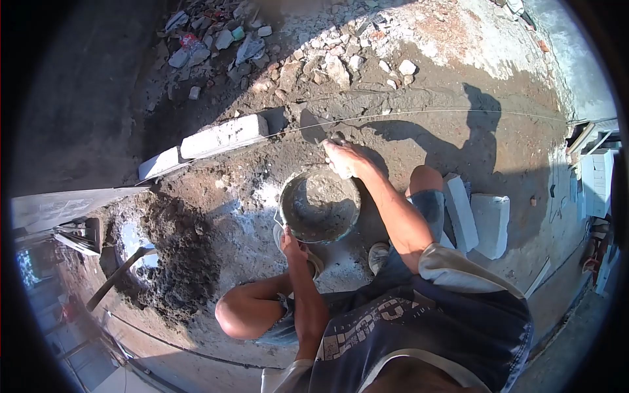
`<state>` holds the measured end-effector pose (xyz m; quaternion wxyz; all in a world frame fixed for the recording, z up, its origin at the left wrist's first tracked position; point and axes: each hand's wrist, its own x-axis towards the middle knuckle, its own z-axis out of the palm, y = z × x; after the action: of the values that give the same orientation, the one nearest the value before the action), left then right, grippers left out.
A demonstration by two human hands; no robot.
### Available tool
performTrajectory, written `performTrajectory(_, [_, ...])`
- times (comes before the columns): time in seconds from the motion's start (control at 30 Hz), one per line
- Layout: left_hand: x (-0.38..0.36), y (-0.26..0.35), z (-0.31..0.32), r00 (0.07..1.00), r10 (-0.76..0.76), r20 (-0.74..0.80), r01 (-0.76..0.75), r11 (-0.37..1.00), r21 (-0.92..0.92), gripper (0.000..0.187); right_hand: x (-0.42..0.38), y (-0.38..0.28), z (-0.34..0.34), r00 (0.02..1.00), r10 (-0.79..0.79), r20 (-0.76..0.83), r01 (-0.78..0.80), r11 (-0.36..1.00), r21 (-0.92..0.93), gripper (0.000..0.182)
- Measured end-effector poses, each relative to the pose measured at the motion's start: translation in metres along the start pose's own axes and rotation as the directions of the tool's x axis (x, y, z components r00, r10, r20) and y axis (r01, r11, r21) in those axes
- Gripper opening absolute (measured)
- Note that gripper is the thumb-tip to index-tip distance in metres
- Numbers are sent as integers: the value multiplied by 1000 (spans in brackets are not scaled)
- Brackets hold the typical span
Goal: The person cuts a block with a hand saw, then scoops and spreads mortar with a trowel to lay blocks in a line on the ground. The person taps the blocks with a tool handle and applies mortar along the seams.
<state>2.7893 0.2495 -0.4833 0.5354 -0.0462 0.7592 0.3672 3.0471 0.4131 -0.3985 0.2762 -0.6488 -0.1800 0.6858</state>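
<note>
My right hand [344, 159] is closed around the handle of a trowel [311, 126]. The trowel's dark blade is at the taut string, just past the end of a white block [224, 135] in a low row. Below that hand stands a round bucket [320, 234] with grey mortar [324, 190] inside. My left hand [290, 243] grips the bucket at its near left rim, by the wire handle; the exact finger placement is partly hidden. A strip of wet mortar [393, 101] runs along the ground beside the string [419, 111].
A heap of dark mortar [187, 255] lies left, with a long wooden-handled tool [118, 278] in it. Loose white blocks [490, 223] lie to the right of my knee. Rubble [334, 69] covers the ground beyond the string. Walls stand on both sides.
</note>
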Motion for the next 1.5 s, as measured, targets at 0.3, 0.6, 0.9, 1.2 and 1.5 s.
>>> performTrajectory(0.3, [2, 5, 2, 963, 264, -54, -266, 962, -52, 37, 31, 73, -69, 854, -215, -474, 297, 949, 104, 62])
performTrajectory(0.6, [27, -2, -8, 969, 243, 50, -239, 968, -76, 38, 15, 21, 39, 987, -101, -123, 118, 983, 140, 40])
performTrajectory(0.9, [-1, 36, 25, 895, 397, 204, -413, 910, 38, 30, -131, 48, -87, 870, -438, 226, 389, 329, -860, 45])
performTrajectory(1.2, [-12, 58, 59, 741, 584, 332, -658, 731, 182, 38, -78, 86, -36, 920, -191, 342, 338, -51, -940, 22])
performTrajectory(1.5, [36, 54, 4, 921, 342, 188, -384, 881, 276, 58, -202, 64, -213, 401, -787, -468, 370, 607, -704, 35])
